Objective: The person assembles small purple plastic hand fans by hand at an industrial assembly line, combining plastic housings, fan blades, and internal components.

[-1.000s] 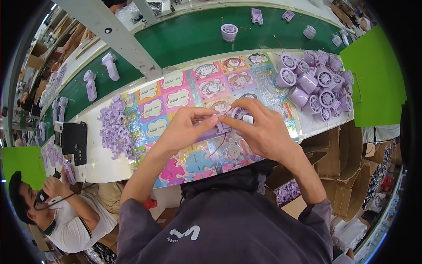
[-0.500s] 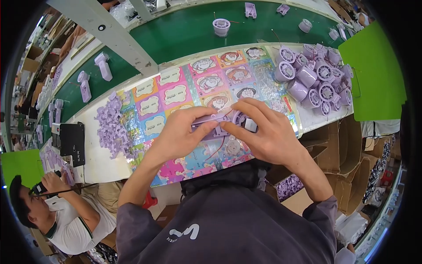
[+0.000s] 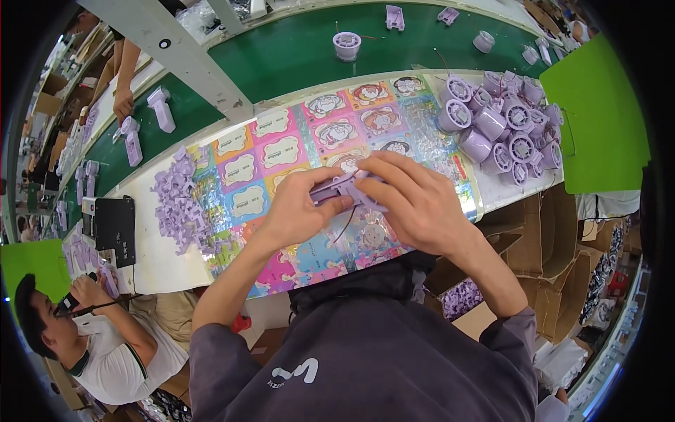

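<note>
Head view: we look down on a printed sheet (image 3: 281,150).
Left hand (image 3: 294,208): fingers pinch the housing's left end.
Right hand (image 3: 424,205): fingers curl on its right end.
Purple housing (image 3: 347,190): between our hands, above the sheet; thin wire (image 3: 344,226) trails toward us.
Round purple parts (image 3: 493,124): heaped right.

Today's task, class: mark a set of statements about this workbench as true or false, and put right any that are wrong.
1. The left hand holds a lilac part. True.
2. The right hand is well away from it. False: its fingers touch it.
3. A thin wire shows beside the lilac part. True.
4. The piled cups lie left of both hands. False: they lie to the right.
5. The belt is green. True.
</note>
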Motion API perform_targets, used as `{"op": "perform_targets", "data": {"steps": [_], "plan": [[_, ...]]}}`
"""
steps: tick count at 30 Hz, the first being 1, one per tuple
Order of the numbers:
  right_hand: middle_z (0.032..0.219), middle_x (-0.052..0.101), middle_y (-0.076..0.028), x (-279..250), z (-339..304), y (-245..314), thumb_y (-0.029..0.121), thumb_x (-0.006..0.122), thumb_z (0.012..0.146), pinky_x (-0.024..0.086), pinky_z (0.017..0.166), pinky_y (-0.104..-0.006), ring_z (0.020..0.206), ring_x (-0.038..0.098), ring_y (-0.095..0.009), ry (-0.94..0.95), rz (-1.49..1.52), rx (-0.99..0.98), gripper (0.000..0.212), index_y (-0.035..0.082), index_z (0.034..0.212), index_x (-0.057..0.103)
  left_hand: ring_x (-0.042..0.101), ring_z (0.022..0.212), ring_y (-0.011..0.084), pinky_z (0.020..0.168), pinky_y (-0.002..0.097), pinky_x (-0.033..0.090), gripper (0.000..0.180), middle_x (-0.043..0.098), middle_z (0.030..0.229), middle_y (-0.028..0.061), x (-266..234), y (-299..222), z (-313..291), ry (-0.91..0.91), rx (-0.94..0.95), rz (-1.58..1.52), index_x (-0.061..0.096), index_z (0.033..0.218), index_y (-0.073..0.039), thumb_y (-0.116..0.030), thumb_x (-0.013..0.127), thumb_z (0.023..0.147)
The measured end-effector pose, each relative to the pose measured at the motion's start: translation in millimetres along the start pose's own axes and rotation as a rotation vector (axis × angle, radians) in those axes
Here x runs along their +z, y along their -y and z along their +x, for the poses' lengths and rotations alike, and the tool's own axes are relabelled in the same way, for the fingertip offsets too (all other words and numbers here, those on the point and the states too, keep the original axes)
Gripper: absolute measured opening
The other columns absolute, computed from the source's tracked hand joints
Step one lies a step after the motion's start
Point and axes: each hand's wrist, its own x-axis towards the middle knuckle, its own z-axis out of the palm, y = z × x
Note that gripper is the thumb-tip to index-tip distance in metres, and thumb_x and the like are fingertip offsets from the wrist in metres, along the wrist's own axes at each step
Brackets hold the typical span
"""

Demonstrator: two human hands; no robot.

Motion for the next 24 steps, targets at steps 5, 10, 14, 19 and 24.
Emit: {"op": "perform_targets", "data": {"steps": [5,10,14,19,24], "plan": [[0.126,0.065,-0.013,-1,-3,-13,0.002,0.074,0.065,0.056,0.091,-0.0424,0.118,0.064,-0.035,0.076,0.126,0.107,0.061,0.004,0.124,0.061,0.068,0.09,0.0154,0.081,0.0312,0.054,0.044,0.074,0.1,0.0142,3,11,6,0.052,0.021,-0.087,0.066,0.122,0.006,-0.012,0.081,0.085],[0.128,0.064,-0.011,-3,-4,-19,-0.002,0.078,0.066,0.054,0.095,-0.043,0.121,0.062,-0.035,0.059,0.242,0.165,0.064,0.004,0.127,0.059,0.067,0.092,0.0133,0.082,0.03,0.054,0.04,0.074,0.099,0.0124,4,0,7,0.043,0.042,-0.186,0.065,0.12,0.007,-0.007,0.08,0.085],[0.129,0.065,-0.01,-1,-5,-10,0.001,0.071,0.068,0.057,0.09,-0.0406,0.12,0.063,-0.032,0.071,0.027,0.114,0.054,0.006,0.122,0.064,0.07,0.092,0.018,0.082,0.0321,0.054,0.041,0.074,0.101,0.0155,10,10,14,0.05,0.02,-0.157,0.065,0.12,0.006,-0.01,0.08,0.085],[0.129,0.064,-0.01,-2,-5,-16,0.001,0.067,0.07,0.058,0.087,-0.04,0.117,0.064,-0.031,0.048,-0.031,0.065,0.05,0.008,0.119,0.067,0.072,0.092,0.0312,0.082,0.0376,0.055,0.046,0.073,0.104,0.0228,12,-13,19,0.029,0.003,0.237,0.064,0.122,0.003,-0.019,0.08,0.084],[0.128,0.062,-0.008,-4,0,-16,-0.003,0.068,0.068,0.057,0.091,-0.0383,0.119,0.061,-0.029,0.005,-0.018,0.08,0.059,0.01,0.126,0.063,0.072,0.094,0.0264,0.083,0.0366,0.055,0.044,0.073,0.106,0.0203,9,-10,26,0.068,0.055,0.149,0.062,0.124,0.003,-0.013,0.079,0.086]]}}
